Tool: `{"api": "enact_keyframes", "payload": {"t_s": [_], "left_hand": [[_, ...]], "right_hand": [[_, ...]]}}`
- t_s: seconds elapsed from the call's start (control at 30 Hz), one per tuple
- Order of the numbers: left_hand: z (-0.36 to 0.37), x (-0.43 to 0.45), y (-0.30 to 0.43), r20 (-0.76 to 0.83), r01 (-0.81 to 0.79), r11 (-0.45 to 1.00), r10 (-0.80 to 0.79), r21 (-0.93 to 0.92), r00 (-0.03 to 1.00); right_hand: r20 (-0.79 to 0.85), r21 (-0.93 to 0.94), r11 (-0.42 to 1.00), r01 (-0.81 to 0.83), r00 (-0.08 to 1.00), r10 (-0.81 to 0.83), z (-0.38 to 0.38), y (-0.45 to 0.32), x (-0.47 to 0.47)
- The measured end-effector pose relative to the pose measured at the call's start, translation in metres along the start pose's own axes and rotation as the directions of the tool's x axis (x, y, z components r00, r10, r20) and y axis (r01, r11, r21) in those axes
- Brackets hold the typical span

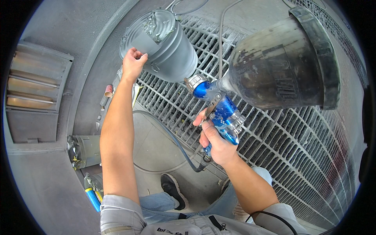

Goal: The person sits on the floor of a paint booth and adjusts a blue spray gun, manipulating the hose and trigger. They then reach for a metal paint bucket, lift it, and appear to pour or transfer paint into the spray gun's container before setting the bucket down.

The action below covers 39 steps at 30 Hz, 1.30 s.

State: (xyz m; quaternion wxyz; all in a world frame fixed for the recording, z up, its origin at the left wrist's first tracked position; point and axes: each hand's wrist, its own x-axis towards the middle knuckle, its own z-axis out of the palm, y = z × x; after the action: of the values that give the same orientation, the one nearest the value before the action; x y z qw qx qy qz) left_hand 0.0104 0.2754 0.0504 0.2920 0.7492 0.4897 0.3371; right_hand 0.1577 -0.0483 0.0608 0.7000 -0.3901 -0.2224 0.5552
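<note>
My right hand (pixel 220 141) grips the handle of a blue gravity-feed spray gun (pixel 224 113), with fingers at its trigger. The gun's large, stained cup (pixel 282 64) extends to the upper right, and its nozzle points left towards a grey metal pail (pixel 179 55). Between the thumb and fingers of my left hand (pixel 133 63) is the edge of a thin grey flat sheet (pixel 144 44), over the pail's lid. Crumpled, paint-coated material lies on that lid. A dark hose (pixel 176 141) runs from the base of the gun's handle.
Floor grating (pixel 264 132) lies under the pail and gun. At the left stand a tape-covered container (pixel 89 151) and a blue roll (pixel 93 199). A reddish cup (pixel 108 90) lies near my left forearm. A lamp panel (pixel 35 91) is at the far left; another hose (pixel 221 38) crosses the grating.
</note>
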Motion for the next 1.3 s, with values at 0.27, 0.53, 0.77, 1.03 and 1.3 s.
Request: {"api": "enact_keyframes", "payload": {"t_s": [0.27, 0.53, 0.77, 1.03, 1.3], "left_hand": [[-0.003, 0.005, -0.013, 0.074, -0.031, 0.994, 0.039, -0.106, 0.997], [-0.004, 0.006, -0.010, 0.044, -0.013, 1.000, 0.014, -0.010, 0.999], [-0.010, 0.005, -0.018, 0.086, -0.092, 0.995, 0.096, -0.046, 0.992], [-0.008, 0.001, -0.007, 0.023, -0.047, 0.996, 0.045, 0.075, 0.999], [0.004, 0.004, 0.004, -0.038, 0.010, 0.987, -0.004, 0.161, 0.999]], "right_hand": [[0.002, 0.016, 1.000, 0.015, 1.000, -0.015, -0.001, 0.000, 0.001], [0.001, 0.018, 1.000, -0.004, 1.000, 0.004, -0.001, 0.001, 0.001], [-0.030, 0.059, 0.998, 0.026, 0.999, -0.024, 0.002, 0.002, 0.000], [-0.044, 0.044, 0.999, 0.029, 0.999, -0.027, 0.004, 0.002, 0.001], [-0.027, 0.031, 0.999, 0.020, 0.999, -0.019, 0.003, 0.002, 0.001]]}}
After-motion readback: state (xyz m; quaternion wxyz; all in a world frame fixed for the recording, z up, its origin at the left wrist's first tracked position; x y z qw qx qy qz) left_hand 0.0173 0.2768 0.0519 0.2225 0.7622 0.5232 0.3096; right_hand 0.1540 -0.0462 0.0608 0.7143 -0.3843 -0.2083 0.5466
